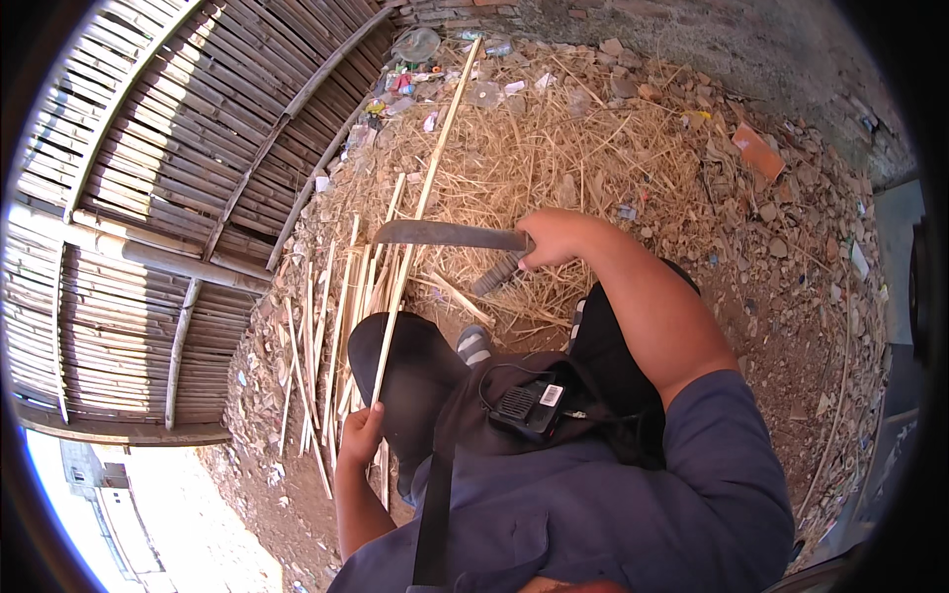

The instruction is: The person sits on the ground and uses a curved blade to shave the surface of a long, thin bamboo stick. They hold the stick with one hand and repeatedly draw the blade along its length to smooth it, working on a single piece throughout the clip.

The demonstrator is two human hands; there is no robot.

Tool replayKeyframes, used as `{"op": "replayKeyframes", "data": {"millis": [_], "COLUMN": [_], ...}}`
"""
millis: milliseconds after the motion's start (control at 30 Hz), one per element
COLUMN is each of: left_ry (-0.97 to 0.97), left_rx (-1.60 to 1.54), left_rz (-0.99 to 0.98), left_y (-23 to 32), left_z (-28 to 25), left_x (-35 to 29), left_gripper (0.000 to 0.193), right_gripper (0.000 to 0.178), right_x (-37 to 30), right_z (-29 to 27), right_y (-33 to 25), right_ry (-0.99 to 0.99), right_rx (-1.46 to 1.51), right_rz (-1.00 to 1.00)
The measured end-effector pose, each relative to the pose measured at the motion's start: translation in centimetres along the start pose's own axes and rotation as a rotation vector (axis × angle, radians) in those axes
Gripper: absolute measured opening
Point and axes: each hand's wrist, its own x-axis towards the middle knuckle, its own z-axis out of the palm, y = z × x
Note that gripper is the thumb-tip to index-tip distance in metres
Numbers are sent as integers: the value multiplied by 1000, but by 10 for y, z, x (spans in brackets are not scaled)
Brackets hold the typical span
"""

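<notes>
My left hand, low on the left beside my knee, is closed around the lower end of a long pale bamboo strip. The strip slants up and away over the straw toward the far wall. My right hand grips a machete whose dark, curved blade points left. The blade crosses the strip in view; whether they touch I cannot tell. Just below my right hand is a dark ribbed rod-like piece. More split bamboo strips lie in a loose bundle left of my knee.
A bamboo slat wall rises on the left. Straw and shavings cover the ground ahead, with scraps of litter at the far left. A brick wall stands behind, and broken rubble lies right. A black device rests on my lap.
</notes>
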Motion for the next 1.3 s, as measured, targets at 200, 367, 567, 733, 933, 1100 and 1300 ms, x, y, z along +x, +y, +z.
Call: {"op": "replayKeyframes", "data": {"millis": [200, 367, 567, 733, 933, 1100, 1300], "left_ry": [2, 30, 69, 77, 88, 57, 64], "left_rx": [-18, -9, 78, 83, 140, 115, 89], "left_rz": [-14, 15, -24, -20, 30, 25, -3], "left_y": [-2, -4, -6, -15, -6, 1, 4], "left_z": [-1, 3, 2, 1, 3, 4, 6], "left_x": [0, 0, 0, 1, 1, -1, -5], "left_gripper": [51, 54, 57, 57, 57, 59, 58], "right_gripper": [45, 46, 46, 44, 39, 43, 40], "right_x": [-12, -25, -18, -11, -12, -14, -6], "right_z": [-15, -31, -18, -15, -34, -26, -4], "right_y": [0, 13, -9, -9, 9, -4, -23], "right_ry": [106, 207, 122, 103, 199, 169, 43], "right_rx": [-57, 18, -65, -56, 56, 59, -108], "right_rz": [-40, 1, -26, -60, 150, 109, -63]}}
